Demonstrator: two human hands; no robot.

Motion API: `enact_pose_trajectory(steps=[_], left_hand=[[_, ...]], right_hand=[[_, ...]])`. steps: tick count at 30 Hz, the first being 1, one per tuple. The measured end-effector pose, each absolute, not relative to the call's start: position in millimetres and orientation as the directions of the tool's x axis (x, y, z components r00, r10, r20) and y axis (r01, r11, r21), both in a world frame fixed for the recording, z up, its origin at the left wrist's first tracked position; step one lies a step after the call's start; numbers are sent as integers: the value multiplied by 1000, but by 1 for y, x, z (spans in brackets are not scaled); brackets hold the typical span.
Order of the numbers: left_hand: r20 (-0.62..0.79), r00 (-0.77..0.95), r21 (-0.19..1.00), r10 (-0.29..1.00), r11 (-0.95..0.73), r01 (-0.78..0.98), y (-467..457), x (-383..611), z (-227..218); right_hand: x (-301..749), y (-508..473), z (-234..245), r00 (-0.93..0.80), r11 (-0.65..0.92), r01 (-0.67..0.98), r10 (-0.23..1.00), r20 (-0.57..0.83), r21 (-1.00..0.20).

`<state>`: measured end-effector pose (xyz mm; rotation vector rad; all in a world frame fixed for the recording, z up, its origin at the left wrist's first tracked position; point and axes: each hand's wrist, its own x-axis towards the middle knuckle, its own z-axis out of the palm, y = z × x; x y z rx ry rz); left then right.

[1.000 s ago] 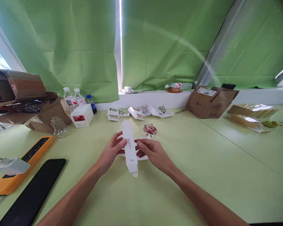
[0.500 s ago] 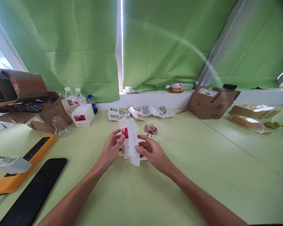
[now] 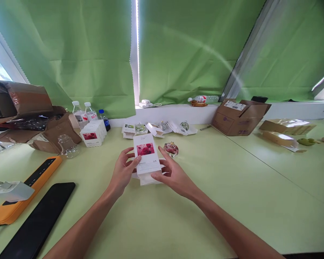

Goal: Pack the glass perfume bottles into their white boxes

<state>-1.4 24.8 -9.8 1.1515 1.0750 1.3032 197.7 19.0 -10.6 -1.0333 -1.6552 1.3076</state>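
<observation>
A white carton with a red rose picture (image 3: 146,158) is held up in front of me, its printed face toward me and the flaps at its lower end open. My left hand (image 3: 125,167) grips its left edge, thumb on the front. On the other side my right hand (image 3: 170,172) holds the lower right edge, thumb near the bottom flap. White paper or card lies beneath the carton, mostly hidden by it. Just beyond my right fingers, a round clear ornament with dark red contents and a gold top (image 3: 171,148) rests on the table.
Clear ornaments (image 3: 185,125) lie on white cartons near the wall. At left stand stacked rose cartons (image 3: 93,133), bottles (image 3: 104,118), a clear jar (image 3: 68,146), an orange power strip (image 3: 24,189) and a black phone-like slab (image 3: 40,219). A cardboard box (image 3: 236,117) sits at back right.
The carton has turned from edge-on and narrow to squared open, its rose face now toward me. Both hands stay on its sides. The view has shifted slightly.
</observation>
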Motion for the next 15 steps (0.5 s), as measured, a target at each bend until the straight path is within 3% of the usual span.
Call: enact_pose_trajectory(steps=[5, 9, 15], left_hand=[[121, 201, 990, 972, -102, -102, 18, 0, -1], [92, 407, 995, 909, -67, -74, 11, 1, 0], [67, 477, 997, 876, -41, -64, 14, -9, -2]], right_hand=[[198, 22, -10, -413, 197, 151, 903, 119, -969], [199, 24, -6, -414, 226, 121, 897, 157, -967], [204, 25, -1, -457, 213, 178, 882, 111, -961]])
